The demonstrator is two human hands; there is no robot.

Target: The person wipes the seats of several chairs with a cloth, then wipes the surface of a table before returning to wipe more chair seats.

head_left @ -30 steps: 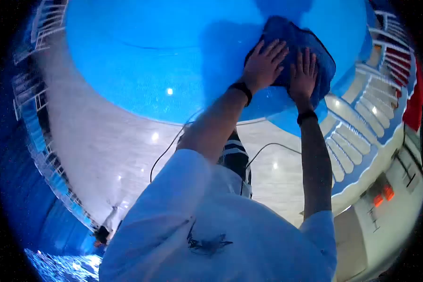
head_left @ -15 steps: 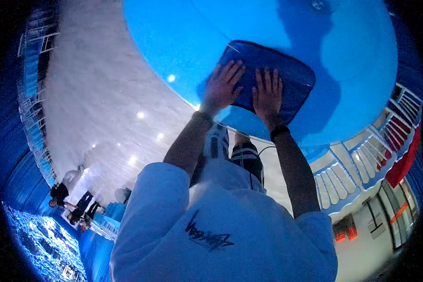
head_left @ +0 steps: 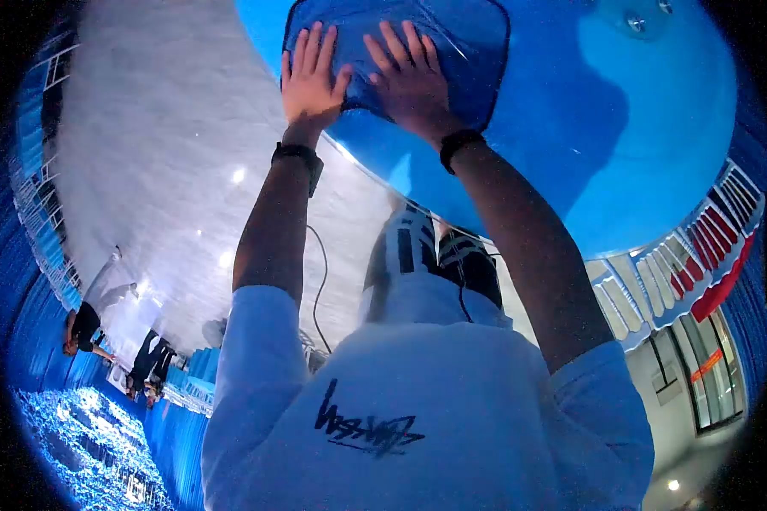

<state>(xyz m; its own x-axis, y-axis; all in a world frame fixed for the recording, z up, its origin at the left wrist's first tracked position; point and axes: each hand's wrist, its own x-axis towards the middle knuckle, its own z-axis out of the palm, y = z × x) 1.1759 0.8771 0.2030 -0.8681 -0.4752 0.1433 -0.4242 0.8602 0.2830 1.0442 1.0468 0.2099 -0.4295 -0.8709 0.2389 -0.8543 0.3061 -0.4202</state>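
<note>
My left hand (head_left: 312, 92) lies flat with spread fingers on a dark blue sheet-like piece with dark edging (head_left: 469, 64). Beside it, my right hand (head_left: 413, 89) also presses flat on the piece, fingers apart. Some creases show near the right fingertips. The piece rests on a round bright blue tabletop (head_left: 682, 111), close to its left rim, and its top edge is partly out of view. A dark watch (head_left: 296, 157) circles my left wrist, and a black band (head_left: 458, 146) my right.
White spindle-backed chairs (head_left: 656, 281) stand along the table's right side, with red cloth (head_left: 724, 277) behind. Small shiny round objects (head_left: 635, 21) sit on the tabletop. A thin cable (head_left: 320, 289) hangs by my left arm. People (head_left: 85, 328) are far off at lower left.
Both hands and the dark blue piece have shifted up and to the left in view. The hands stay flat on it, the left nearer its left edge. The camera view has shifted too.
</note>
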